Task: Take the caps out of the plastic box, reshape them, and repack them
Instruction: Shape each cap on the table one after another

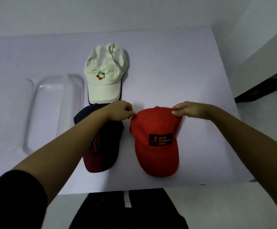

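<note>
A red cap [156, 156] with a black patch lies on the white table [175, 71], brim toward me. My left hand [120, 111] pinches the left side of its crown. My right hand [186, 110] pinches the crown's far right edge. A dark navy cap [104, 146] with a red brim lies to the left, partly under my left forearm. A cream cap [104, 75] with a coloured logo rests farther back, on top of another dark cap. The clear plastic box [58, 100] stands at the left, with nothing visible inside it.
A second clear plastic piece [5, 119], perhaps the lid, lies left of the box. The table's right edge runs diagonally past my right arm, with a dark object [263, 88] on the floor beyond. My dark clothing shows below the near edge.
</note>
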Available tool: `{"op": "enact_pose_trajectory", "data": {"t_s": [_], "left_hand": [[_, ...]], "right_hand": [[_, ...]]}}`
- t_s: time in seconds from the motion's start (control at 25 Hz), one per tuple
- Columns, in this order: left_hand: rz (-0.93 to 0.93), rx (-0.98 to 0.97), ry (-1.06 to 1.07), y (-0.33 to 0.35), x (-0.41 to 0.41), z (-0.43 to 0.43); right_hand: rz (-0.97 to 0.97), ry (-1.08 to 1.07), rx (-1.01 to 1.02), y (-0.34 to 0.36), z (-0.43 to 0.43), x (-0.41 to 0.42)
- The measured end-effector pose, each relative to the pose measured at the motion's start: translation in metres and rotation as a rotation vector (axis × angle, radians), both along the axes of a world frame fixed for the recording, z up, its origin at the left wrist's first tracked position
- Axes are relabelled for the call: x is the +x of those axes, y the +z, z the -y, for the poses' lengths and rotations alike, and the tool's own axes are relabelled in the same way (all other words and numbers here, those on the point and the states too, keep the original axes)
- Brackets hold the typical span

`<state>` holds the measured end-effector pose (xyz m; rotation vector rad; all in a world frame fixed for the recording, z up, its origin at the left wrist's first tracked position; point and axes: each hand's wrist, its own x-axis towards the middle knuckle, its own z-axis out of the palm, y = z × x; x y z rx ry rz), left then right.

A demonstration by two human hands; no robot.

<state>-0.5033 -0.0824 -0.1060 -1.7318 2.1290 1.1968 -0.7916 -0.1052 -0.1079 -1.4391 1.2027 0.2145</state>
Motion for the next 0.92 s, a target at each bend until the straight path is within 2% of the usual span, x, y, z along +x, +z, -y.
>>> {"op": "enact_pose_trajectory", "data": {"t_s": [0.08,0.16,0.2,0.28,0.44,0.52,0.64,0.72,0.92], "left_hand": [[-0.077,0.242,0.125,0.004,-0.004,-0.001],[-0.277,0.511,0.344,0.002,-0.016,-0.008],[-0.360,0.558,0.431,-0.002,-0.021,-0.011],[-0.446,0.529,0.546,-0.009,-0.025,-0.013],[-0.400,0.394,0.551,-0.012,-0.028,-0.004],[-0.400,0.410,0.590,-0.008,-0.030,0.000],[-0.450,0.445,0.641,-0.006,-0.032,0.005],[-0.448,0.455,0.633,-0.010,-0.030,0.006],[-0.404,0.375,0.564,-0.013,-0.025,0.010]], "right_hand": [[0.002,0.039,-0.021,-0.002,0.003,0.001],[-0.009,0.057,-0.050,-0.006,0.006,0.004],[-0.003,0.065,-0.049,-0.008,0.008,0.005],[0.014,0.065,-0.051,-0.011,0.009,0.005],[0.054,0.033,-0.114,-0.017,0.013,-0.001],[0.038,0.042,-0.140,-0.017,0.016,0.000],[0.071,-0.005,-0.040,-0.017,0.017,0.003],[0.057,-0.012,0.000,-0.018,0.018,0.006],[0.106,-0.064,-0.067,-0.015,0.021,0.010]]}}
